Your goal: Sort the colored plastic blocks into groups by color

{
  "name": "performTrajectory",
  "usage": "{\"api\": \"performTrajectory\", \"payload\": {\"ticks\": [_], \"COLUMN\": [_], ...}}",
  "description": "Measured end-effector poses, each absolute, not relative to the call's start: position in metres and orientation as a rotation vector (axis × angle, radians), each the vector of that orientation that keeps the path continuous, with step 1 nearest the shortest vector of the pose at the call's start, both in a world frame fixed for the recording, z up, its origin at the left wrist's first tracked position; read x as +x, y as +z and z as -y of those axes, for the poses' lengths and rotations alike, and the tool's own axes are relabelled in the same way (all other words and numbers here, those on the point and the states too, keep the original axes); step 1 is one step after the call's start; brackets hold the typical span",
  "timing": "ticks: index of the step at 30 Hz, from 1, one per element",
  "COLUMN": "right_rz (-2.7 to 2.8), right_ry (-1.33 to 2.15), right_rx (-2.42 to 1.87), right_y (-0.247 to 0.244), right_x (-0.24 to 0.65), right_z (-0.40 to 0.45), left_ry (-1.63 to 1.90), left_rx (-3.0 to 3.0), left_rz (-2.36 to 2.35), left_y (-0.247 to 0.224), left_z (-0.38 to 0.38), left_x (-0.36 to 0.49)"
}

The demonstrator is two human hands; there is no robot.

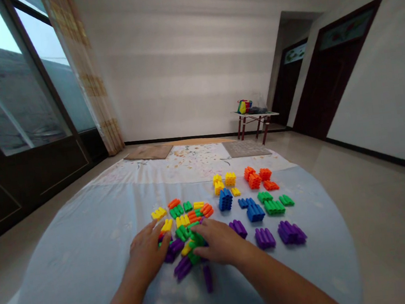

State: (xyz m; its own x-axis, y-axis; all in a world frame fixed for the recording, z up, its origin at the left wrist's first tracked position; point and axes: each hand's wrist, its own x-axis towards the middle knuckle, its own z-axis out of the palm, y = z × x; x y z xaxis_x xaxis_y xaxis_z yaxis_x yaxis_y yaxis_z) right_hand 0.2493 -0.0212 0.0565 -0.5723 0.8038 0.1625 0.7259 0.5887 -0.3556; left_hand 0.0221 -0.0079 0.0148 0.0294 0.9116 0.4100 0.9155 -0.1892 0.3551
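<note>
A mixed pile of ridged plastic building blocks lies between my hands. My left hand (148,250) rests at the pile's left side, fingers apart, against a purple block (176,247) and near a yellow block (167,225). On the opposite side, my right hand (218,240) reaches over green blocks (198,239), thumb and fingers spread around them; its fingertips touch the pile. Another purple block (208,278) lies just below that hand. Behind the pile are orange blocks (206,210), more yellow blocks (158,213) and green ones. Parts of the pile are hidden under both hands.
To the right sit colour groups: yellow blocks (230,179), orange blocks (253,180), blue blocks (255,211), green blocks (274,206) and purple blocks (291,233). A blue cloth (89,248) covers the round-edged table. Two mats (248,148) lie at its far end.
</note>
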Motion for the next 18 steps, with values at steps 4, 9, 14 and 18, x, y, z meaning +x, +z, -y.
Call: {"api": "performTrajectory", "payload": {"ticks": [4,9,14,18], "right_rz": [2.486,2.424,2.596,2.724], "right_ry": [0.368,0.317,0.241,0.191], "right_rx": [-1.436,-1.388,-1.025,-1.026], "right_y": [0.053,0.051,0.053,0.053], "right_x": [0.248,0.252,0.259,0.251], "right_z": [0.03,0.036,0.037,0.033], "left_ry": [-0.8,-0.702,-0.588,-0.588], "left_rx": [-2.35,-2.436,-2.481,-2.449], "left_rz": [1.873,1.702,1.592,1.541], "left_y": [0.014,-0.005,-0.019,-0.03], "left_z": [0.022,0.036,0.04,0.036], "left_x": [0.026,0.03,0.031,0.027]}}
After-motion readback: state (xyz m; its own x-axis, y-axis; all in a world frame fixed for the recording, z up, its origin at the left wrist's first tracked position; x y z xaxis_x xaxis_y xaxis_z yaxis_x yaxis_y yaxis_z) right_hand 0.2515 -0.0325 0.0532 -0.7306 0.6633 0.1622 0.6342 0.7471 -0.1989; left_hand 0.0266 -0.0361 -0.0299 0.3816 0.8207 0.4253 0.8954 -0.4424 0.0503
